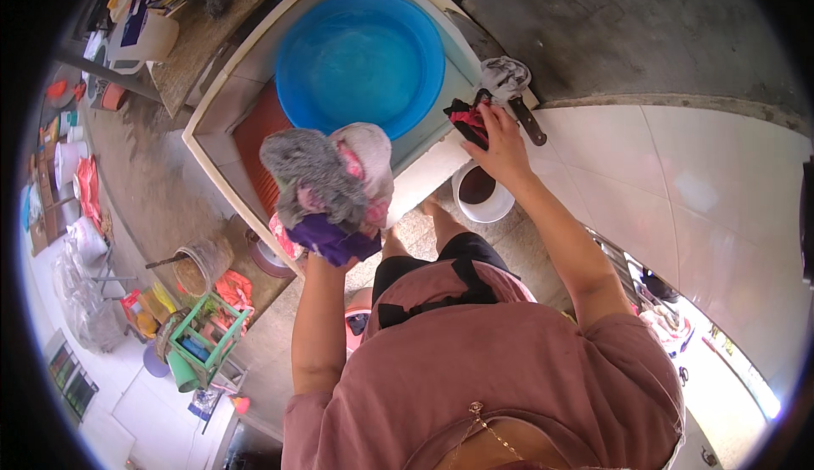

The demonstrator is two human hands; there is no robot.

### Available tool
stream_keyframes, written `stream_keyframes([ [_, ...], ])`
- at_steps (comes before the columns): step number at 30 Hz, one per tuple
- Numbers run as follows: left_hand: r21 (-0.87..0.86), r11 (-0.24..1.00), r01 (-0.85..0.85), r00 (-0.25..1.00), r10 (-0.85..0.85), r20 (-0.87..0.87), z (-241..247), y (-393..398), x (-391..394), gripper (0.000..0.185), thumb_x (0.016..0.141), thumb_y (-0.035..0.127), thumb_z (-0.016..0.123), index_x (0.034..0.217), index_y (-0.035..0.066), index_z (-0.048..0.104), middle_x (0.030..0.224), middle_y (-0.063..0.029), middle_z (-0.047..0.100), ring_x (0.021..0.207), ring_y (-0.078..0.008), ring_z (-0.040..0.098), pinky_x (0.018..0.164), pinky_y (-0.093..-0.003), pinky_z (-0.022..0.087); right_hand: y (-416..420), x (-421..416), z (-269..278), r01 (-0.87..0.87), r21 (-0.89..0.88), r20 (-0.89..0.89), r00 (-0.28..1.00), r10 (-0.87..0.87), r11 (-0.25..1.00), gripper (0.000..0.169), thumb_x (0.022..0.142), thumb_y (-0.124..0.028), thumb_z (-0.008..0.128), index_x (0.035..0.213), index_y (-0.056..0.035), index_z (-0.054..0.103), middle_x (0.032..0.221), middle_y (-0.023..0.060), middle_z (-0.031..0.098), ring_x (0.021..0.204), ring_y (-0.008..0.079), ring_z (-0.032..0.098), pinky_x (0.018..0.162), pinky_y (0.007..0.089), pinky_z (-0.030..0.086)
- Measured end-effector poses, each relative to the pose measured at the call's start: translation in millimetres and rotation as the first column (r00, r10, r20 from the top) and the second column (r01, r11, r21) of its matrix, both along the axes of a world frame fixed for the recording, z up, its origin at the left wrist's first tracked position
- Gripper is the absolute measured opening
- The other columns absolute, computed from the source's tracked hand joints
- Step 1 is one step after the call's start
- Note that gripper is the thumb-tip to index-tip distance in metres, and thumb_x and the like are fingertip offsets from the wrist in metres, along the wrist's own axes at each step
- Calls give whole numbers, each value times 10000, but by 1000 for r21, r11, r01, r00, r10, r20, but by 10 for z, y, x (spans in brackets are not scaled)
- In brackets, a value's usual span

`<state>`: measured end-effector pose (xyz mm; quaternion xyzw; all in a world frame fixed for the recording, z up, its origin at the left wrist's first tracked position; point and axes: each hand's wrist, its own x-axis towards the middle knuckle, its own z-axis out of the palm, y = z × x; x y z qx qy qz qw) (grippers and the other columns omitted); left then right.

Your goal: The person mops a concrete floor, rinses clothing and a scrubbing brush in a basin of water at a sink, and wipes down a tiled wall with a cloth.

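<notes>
A bunch of cloths (318, 177), grey, white, pink and purple, rests on my left hand (346, 263), which they mostly cover. The bunch is at the near edge of a round blue plastic basin (305, 110) that stands in a tiled sink (206, 126) and holds water. At the sink's right corner my right hand (499, 136) has its fingers on a red and black cloth (467, 120). Just beyond that hand lie a greyish-white cloth (505, 77) and a dark-handled knife (528, 120), its blade partly covered.
A white bucket (488, 212) with dark contents stands on the floor below my right hand. An orange-red ribbed surface (253, 152) lies left of the basin. On the left floor are a worn bucket (206, 266) and a green frame (213, 358). A wall (636, 171) borders the right.
</notes>
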<state>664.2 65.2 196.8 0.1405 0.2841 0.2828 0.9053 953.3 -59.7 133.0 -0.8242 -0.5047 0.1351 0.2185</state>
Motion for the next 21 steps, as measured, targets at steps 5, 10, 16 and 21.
stream_keyframes([
  [5, 76, 997, -27, 984, 40, -171, -71, -11, -418, 484, 946, 308, 407, 1359, 67, 330, 1252, -130, 481, 1155, -279, 478, 992, -394, 392, 21, 116, -239, 49, -59, -18, 999, -51, 997, 480, 719, -85, 657, 1180, -91, 523, 1097, 134, 538, 954, 244, 550, 793, 359, 461],
  [10, 112, 993, -37, 968, 63, -242, -59, -54, -587, 504, 937, 320, 415, 1363, 67, 325, 1270, -127, 466, 1172, -276, 459, 1004, -391, 371, 696, 156, 309, 143, 205, -400, 915, -50, 968, 278, 782, -85, 635, 1051, -31, 593, 858, 90, 634, 764, 150, 615, 677, 275, 492],
  [16, 124, 992, -26, 960, 59, -275, -74, -129, -657, 527, 926, 334, 424, 1369, 69, 319, 1291, -123, 447, 1192, -273, 436, 1019, -388, 347, 138, -250, -70, -73, -92, 155, 984, 86, 993, 704, 720, -185, 702, 1353, -157, 395, 1384, 173, 313, 1247, 404, 327, 1045, 501, 270],
  [21, 144, 990, -1, 953, 44, -299, -88, -118, -692, 547, 917, 346, 432, 1374, 70, 314, 1309, -120, 431, 1210, -270, 417, 1031, -385, 326, 44, -67, -390, -44, 52, 172, 985, 35, 998, 432, 674, -45, 611, 1103, -96, 595, 1252, 155, 464, 1129, 359, 456, 934, 436, 399],
])
